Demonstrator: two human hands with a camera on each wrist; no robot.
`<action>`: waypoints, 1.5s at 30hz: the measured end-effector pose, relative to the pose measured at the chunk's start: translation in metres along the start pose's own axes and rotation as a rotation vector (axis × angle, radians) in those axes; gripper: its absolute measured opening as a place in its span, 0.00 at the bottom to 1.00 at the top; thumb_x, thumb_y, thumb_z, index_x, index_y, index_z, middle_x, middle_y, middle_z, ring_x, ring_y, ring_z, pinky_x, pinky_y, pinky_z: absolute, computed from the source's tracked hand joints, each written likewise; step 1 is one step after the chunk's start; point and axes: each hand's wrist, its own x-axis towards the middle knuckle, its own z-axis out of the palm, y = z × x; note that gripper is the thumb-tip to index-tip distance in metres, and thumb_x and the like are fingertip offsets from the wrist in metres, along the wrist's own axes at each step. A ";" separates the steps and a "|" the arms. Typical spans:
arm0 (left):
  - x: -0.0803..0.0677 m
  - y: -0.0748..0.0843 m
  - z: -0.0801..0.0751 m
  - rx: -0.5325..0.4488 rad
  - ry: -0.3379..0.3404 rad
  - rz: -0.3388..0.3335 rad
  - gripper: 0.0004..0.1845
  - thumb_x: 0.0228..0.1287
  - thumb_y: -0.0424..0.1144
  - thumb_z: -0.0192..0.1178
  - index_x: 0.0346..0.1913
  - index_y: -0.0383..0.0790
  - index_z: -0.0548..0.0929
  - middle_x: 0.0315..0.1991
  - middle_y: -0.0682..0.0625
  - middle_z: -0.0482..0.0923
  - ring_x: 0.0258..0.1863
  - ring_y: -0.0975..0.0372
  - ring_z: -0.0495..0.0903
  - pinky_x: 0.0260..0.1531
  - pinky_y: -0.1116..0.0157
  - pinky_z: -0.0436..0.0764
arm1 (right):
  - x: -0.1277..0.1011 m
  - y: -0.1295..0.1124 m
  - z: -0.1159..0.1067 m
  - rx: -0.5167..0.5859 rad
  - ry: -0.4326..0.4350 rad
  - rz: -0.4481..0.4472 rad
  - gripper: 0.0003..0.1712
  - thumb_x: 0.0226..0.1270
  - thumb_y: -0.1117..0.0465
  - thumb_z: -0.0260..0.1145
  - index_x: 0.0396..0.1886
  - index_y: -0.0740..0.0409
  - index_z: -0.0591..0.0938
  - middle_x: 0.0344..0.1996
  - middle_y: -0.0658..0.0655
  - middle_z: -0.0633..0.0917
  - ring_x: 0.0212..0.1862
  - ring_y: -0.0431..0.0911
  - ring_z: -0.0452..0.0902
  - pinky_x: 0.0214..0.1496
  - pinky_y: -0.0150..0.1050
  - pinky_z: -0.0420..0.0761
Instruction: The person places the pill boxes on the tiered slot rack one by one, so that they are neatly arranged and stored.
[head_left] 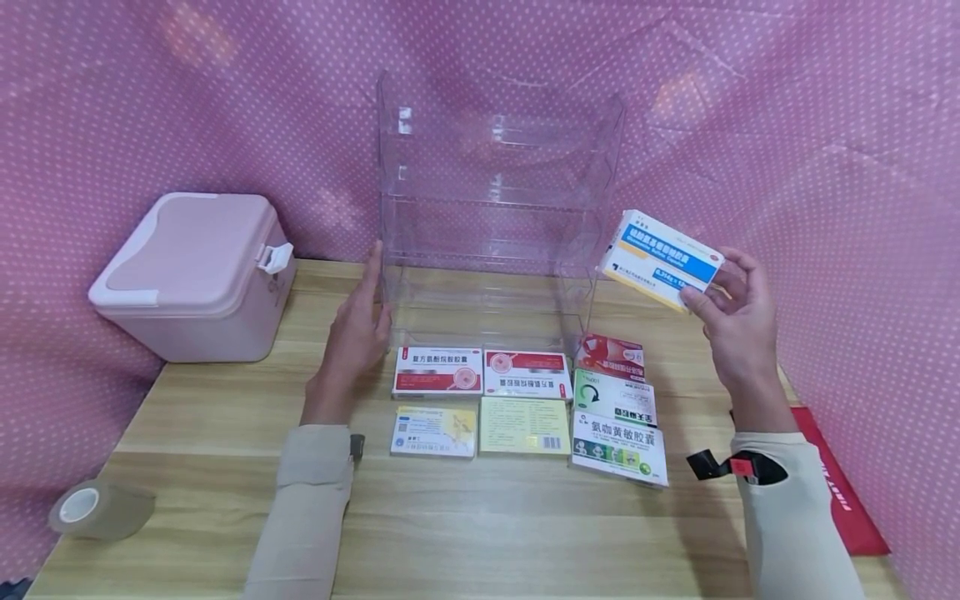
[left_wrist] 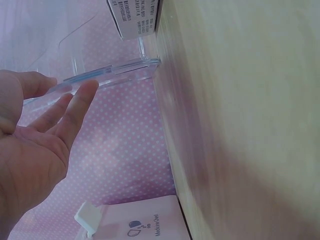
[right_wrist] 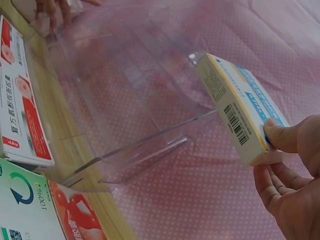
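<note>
The right hand [head_left: 738, 321] pinches one blue-and-white box [head_left: 660, 260] between thumb and fingers, holding it tilted in the air to the right of the rack [head_left: 498, 208] and above the counter's [head_left: 465, 533] right side; the right wrist view shows the thumb on its face and a barcode on its narrow side. The left hand [head_left: 358, 329] is spread, its straight fingers laid flat against the rack's left wall — the left wrist view shows the fingertips [left_wrist: 85, 92] on the clear edge. The rack is one clear plastic stand with several tiers, upright at the middle of the counter's back edge. In front of it lie seven boxes flat on the counter: two red-and-white ones [head_left: 438, 371] side by side, two yellowish ones [head_left: 433, 431] nearer the front edge, and a column of three on the right — a red one [head_left: 611, 354], a green-and-white one [head_left: 615, 397], and one with large green print [head_left: 618, 447]. One pink case [head_left: 195, 275], lid closed, sits at the back left corner. One roll of tape [head_left: 97, 507] lies at the front left corner. A red flat item [head_left: 840, 492] shows at the right edge, partly hidden by the sleeve.
</note>
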 end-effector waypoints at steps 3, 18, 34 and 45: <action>0.000 0.000 0.000 0.004 0.003 0.006 0.54 0.80 0.29 0.54 0.86 0.78 0.33 0.90 0.53 0.45 0.86 0.43 0.58 0.83 0.38 0.63 | 0.002 -0.003 0.005 -0.009 0.002 -0.020 0.38 0.68 0.78 0.70 0.72 0.49 0.73 0.54 0.52 0.86 0.50 0.39 0.89 0.42 0.21 0.88; 0.000 -0.001 -0.001 -0.003 -0.017 -0.001 0.51 0.82 0.31 0.53 0.87 0.76 0.34 0.90 0.49 0.48 0.85 0.41 0.60 0.82 0.35 0.64 | 0.015 -0.014 0.031 -0.035 -0.017 -0.115 0.37 0.65 0.82 0.69 0.70 0.55 0.75 0.53 0.52 0.87 0.49 0.42 0.88 0.48 0.25 0.90; 0.000 0.000 -0.001 0.012 -0.018 -0.004 0.53 0.82 0.31 0.52 0.85 0.80 0.31 0.90 0.51 0.46 0.85 0.41 0.58 0.82 0.36 0.65 | 0.031 -0.007 0.056 -0.237 -0.055 -0.199 0.34 0.68 0.78 0.69 0.71 0.55 0.75 0.52 0.46 0.86 0.49 0.39 0.87 0.53 0.24 0.88; 0.000 -0.002 0.000 0.015 -0.005 0.012 0.53 0.81 0.30 0.52 0.86 0.77 0.33 0.90 0.52 0.46 0.84 0.40 0.60 0.80 0.34 0.67 | 0.053 -0.009 0.090 -0.312 -0.091 -0.336 0.33 0.68 0.77 0.70 0.70 0.56 0.75 0.55 0.54 0.87 0.51 0.40 0.87 0.55 0.28 0.89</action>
